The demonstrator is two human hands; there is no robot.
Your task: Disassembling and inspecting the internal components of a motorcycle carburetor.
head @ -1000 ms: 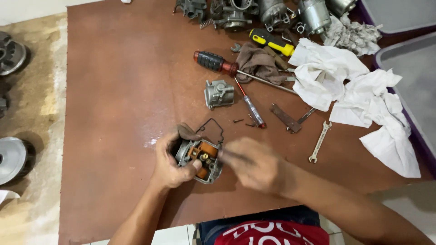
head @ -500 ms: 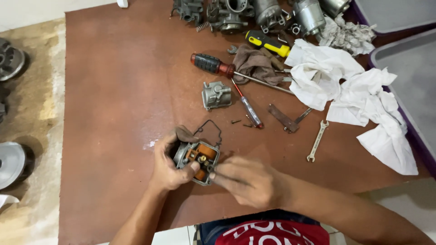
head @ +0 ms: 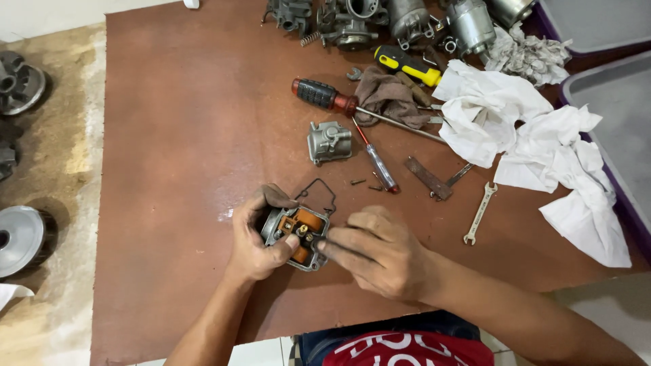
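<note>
My left hand (head: 256, 237) grips a small metal carburettor body (head: 297, 237) with orange floats showing on top, held just above the brown table (head: 183, 135). My right hand (head: 374, 251) comes in from the right, its fingertips pinched at the body's right edge; what they pinch is too small to tell. A thin black gasket loop (head: 320, 192) lies on the table right behind the body. A grey metal float bowl (head: 329, 141) sits further back.
Behind lie a red-and-black screwdriver (head: 324, 96), a thin clear-handled screwdriver (head: 376, 163), a yellow-handled tool (head: 407, 64), a brown rag (head: 390, 95), white cloths (head: 522, 129), a small spanner (head: 480, 213), loose screws (head: 363, 183) and engine parts (head: 380, 17). Round metal parts (head: 20, 237) rest on the floor at left.
My right hand shifted slightly, its fingertips closing onto the right edge of the carburettor body. The left hand keeps the same grip.
</note>
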